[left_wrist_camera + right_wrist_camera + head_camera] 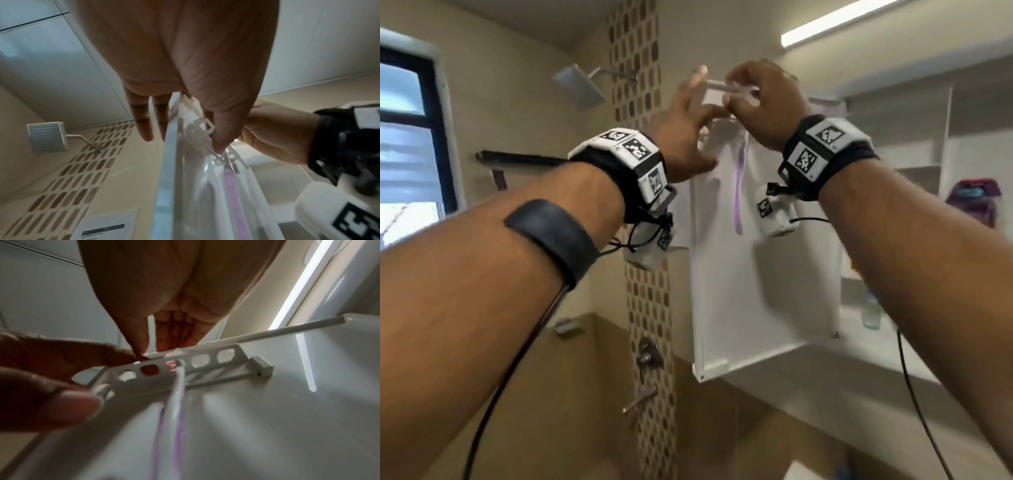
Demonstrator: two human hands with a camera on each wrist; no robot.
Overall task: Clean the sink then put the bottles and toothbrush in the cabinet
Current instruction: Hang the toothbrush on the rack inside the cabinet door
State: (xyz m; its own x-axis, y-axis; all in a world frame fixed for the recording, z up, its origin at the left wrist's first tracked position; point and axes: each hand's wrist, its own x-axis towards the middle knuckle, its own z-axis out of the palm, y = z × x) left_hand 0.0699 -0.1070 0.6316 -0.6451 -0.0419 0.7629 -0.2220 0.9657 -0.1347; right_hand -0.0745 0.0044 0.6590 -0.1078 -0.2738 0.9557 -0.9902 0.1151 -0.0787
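Note:
A purple and white toothbrush (739, 192) (232, 186) (177, 394) hangs handle down through a hole in the white slotted holder (205, 369) (203, 126) at the top of the open cabinet door (756, 291) (287, 418). My right hand (760, 99) (164, 337) reaches over the holder, its fingertips bunched on the brush head. My left hand (698, 113) (185, 65) holds the door's top edge, fingers behind it and thumb on the holder's left end. The brush head itself is hidden by the fingers.
The cabinet's white shelves (914, 147) stand open at the right, with a clear bottle (871, 311) on the lower one. A shower head (578, 85), a dark towel rail (517, 158) and wall taps (647, 356) lie left of the door. A window (407, 137) is at far left.

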